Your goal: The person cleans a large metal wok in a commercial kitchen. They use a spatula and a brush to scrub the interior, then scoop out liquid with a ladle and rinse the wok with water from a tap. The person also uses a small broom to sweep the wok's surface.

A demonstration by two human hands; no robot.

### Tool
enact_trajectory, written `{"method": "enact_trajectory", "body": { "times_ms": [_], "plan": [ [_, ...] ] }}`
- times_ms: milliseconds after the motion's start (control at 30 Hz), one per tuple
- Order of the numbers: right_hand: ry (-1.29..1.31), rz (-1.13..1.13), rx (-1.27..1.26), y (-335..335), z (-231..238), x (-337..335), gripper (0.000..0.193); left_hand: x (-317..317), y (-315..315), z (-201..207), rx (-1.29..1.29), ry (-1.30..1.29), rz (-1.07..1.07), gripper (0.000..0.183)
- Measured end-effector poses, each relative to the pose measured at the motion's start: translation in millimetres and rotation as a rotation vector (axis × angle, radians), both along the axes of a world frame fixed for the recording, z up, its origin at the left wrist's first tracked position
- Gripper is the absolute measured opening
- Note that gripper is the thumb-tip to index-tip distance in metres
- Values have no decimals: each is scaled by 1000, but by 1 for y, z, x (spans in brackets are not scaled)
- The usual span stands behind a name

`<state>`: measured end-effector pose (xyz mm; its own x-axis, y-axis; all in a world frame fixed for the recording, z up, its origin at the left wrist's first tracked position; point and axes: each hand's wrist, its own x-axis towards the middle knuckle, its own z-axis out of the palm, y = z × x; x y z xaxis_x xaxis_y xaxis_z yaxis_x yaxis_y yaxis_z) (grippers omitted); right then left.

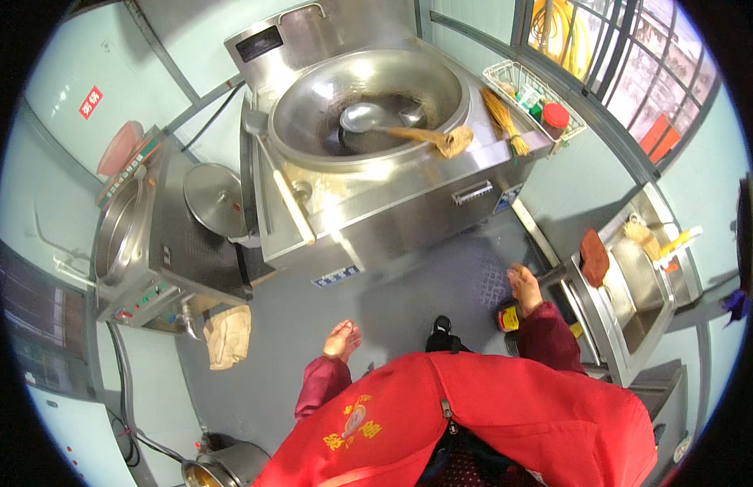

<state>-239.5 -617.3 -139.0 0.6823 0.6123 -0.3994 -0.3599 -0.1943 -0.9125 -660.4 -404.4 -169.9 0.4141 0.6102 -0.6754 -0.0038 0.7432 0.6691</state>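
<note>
My left hand (342, 341) hangs over the grey floor with nothing in it, fingers loosely apart. Farther right, my right hand (524, 289) is also free, its fingers slightly bent and spread. Below that hand, partly hidden by my sleeve, a container with a yellow and red label (509, 318) stands near the sink unit. Ahead of both hands, a big steel wok (302, 105) is set into the stove. Inside it rests a ladle (361, 118), its wooden handle lying across the rim. A long-handled spatula (284, 180) lies along the stove's left side.
A bamboo brush (503, 120) and a wire basket (518, 75) with a red-lidded jar (556, 116) sit at the stove's right. At right is a steel sink (643, 284) with a brown cloth (594, 257). A steel cooker (182, 260) and a flattened brown sack (228, 337) are at left.
</note>
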Motion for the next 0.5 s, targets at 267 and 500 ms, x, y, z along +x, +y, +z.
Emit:
{"method": "enact_trajectory", "body": {
  "times_ms": [267, 500],
  "plan": [
    [-449, 300, -15, 211, 35, 96, 78, 118, 91, 57, 94, -35, -46, 35],
    [-231, 316, 98, 310, 43, 118, 87, 258, 218, 104, 148, -205, -267, 33]
  ]
}}
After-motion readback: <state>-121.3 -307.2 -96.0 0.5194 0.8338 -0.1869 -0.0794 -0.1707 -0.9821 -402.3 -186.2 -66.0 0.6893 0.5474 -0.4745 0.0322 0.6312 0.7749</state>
